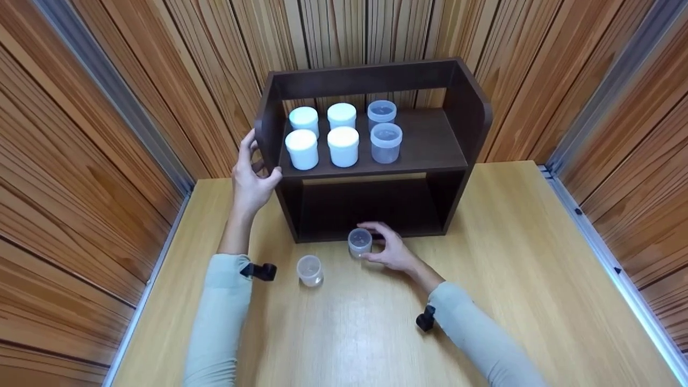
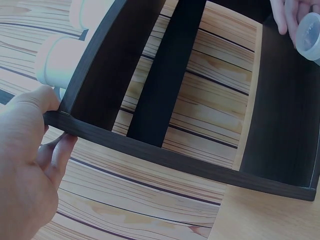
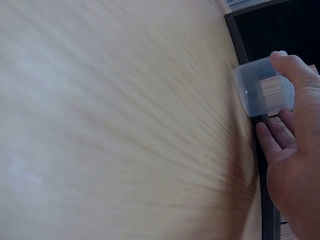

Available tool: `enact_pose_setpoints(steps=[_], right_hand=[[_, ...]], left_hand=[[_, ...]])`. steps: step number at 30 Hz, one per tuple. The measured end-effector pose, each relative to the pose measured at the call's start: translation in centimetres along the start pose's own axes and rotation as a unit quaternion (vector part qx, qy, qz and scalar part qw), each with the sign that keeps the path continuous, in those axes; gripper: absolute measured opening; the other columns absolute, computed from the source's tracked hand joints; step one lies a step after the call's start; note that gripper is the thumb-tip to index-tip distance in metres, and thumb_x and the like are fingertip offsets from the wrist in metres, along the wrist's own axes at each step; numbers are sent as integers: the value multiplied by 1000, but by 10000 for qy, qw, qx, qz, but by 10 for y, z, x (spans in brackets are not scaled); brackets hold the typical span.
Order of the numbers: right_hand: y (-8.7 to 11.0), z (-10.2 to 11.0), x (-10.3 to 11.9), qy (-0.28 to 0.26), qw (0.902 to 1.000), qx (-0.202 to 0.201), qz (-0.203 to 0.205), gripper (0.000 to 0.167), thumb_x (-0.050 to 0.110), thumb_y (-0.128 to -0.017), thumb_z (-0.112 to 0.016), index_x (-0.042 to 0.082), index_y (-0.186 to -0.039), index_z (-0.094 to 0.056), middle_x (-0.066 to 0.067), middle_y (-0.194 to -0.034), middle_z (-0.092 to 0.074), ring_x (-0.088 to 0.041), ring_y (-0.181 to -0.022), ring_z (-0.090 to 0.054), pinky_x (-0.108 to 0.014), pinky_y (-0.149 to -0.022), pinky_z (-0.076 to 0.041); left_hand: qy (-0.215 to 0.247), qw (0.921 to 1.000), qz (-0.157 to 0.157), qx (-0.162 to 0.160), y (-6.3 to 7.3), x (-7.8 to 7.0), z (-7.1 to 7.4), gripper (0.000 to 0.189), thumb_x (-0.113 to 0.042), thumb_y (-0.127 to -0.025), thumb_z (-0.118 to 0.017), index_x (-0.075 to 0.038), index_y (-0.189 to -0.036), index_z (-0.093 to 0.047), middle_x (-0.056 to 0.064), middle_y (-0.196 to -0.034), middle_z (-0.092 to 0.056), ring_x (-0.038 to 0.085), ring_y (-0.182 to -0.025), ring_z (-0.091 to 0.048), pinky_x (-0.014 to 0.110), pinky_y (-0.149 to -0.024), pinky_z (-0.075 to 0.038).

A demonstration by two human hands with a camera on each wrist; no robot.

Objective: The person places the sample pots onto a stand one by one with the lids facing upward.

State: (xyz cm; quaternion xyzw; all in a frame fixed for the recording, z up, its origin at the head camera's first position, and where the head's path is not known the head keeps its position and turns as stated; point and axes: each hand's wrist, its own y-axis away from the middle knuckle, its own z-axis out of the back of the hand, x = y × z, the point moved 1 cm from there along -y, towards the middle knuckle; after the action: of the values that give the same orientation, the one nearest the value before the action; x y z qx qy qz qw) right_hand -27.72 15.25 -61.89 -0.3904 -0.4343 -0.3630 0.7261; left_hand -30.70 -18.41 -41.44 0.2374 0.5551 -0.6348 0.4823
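Note:
A dark brown two-tier shelf (image 1: 371,173) stands on the table. My left hand (image 1: 252,180) grips its left side panel, thumb at the front edge and fingers round the outside, as the left wrist view (image 2: 30,155) also shows. At the shelf's lower front edge, my right hand (image 1: 393,250) holds a clear plastic jar (image 1: 359,243) between thumb and fingers. The right wrist view shows the thumb against this jar (image 3: 262,87). A second clear jar (image 1: 310,270) stands upright on the table, left of the right hand and apart from both hands.
On the upper tier stand several white jars (image 1: 343,146) at left and centre, with two translucent jars (image 1: 386,143) to their right. The raised side panel (image 1: 473,107) bounds the tier at right. Wood-patterned walls (image 1: 80,161) enclose the table (image 1: 516,242) behind and at both sides.

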Motion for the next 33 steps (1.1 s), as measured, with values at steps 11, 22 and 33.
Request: enact_pose_setpoints(steps=[11,22,33], right_hand=[[-2,-5,-3,124,9999,-75,-18,70,0,-86,-93,-1,-150,-64,-25,-151,-68,-33,-138,-64,-37,-117,-60],[-4,-6,-2,234,9996,-116,-74,52,-3,-85,-92,1,-135,-75,-24,-144,-70,-39,-134,-66,-41,-116,-62],[-2,-6,-1,195,9997,-131,6,52,-4,-85,-92,0,-134,-74,-27,-143,-70,-39,-133,-67,-32,-115,-62]], left_hand=[[-29,10000,59,30,1,0,1,85,5,-95,-71,-15,-171,-40,23,-166,-54,50,-149,-63,63,-111,-62],[-58,10000,-80,-12,0,0,0,85,5,-93,-71,-9,-171,-40,24,-163,-56,44,-152,-61,62,-117,-60],[-132,9999,-50,-26,-1,3,0,84,4,-94,-72,-13,-170,-40,23,-162,-56,43,-153,-61,61,-116,-61]])
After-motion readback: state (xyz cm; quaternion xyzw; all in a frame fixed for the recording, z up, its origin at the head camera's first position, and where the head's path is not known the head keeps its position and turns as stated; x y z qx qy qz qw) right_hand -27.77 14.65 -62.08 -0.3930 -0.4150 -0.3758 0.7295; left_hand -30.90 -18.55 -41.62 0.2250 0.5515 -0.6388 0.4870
